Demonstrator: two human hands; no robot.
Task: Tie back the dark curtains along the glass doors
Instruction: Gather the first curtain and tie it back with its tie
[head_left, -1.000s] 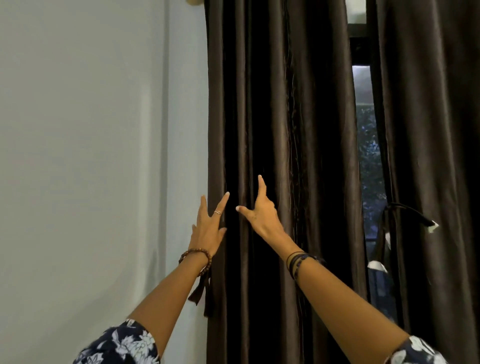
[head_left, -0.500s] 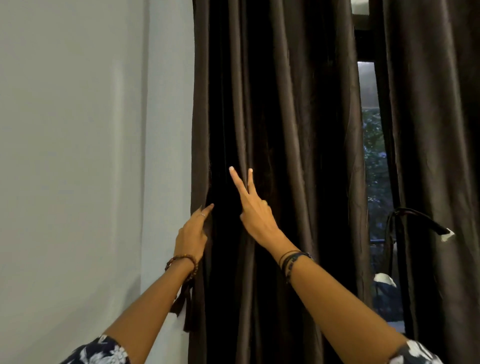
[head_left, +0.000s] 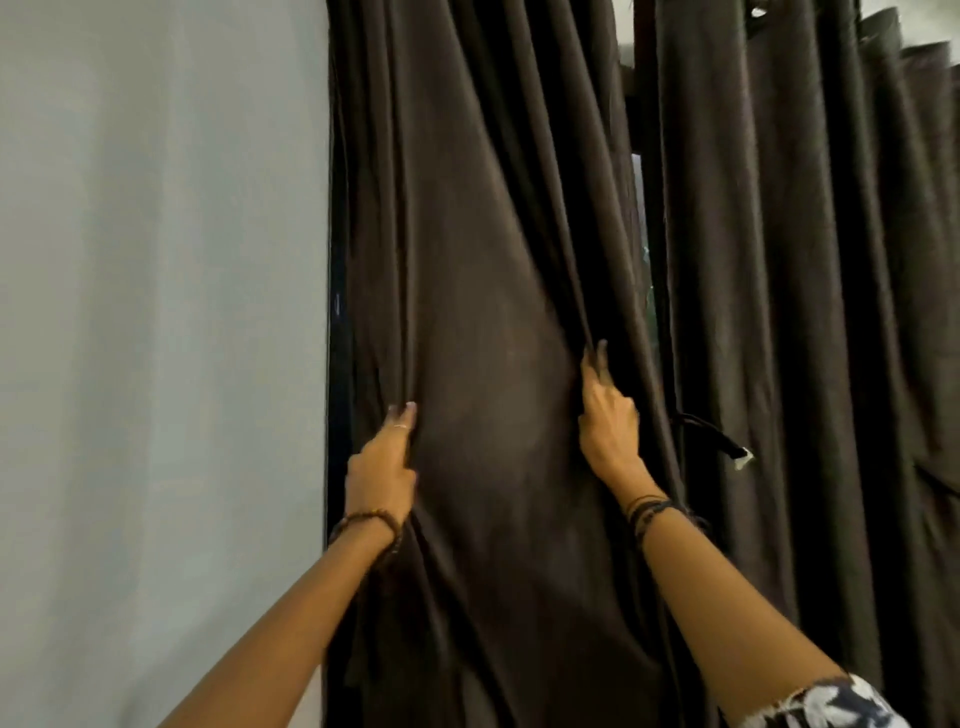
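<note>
A dark brown curtain panel (head_left: 488, 322) hangs beside the pale wall and is stretched flat between my two hands. My left hand (head_left: 382, 467) grips a fold near the panel's left edge. My right hand (head_left: 608, 415) grips a fold near its right edge, fingers tucked into the cloth. A second dark curtain (head_left: 789, 291) hangs to the right in upright pleats. A dark tie-back strap (head_left: 711, 439) with a white tag at its end sticks out from that second curtain, just right of my right hand.
A plain pale wall (head_left: 156, 312) fills the left side. A thin strip of glass door (head_left: 647, 249) shows between the two curtains. The dark door frame (head_left: 631, 93) runs up behind the gap.
Both hands went from straight fingers close together on the folds to gripping the cloth, far apart. The panel is now spread wide, and the gap showing the glass has narrowed.
</note>
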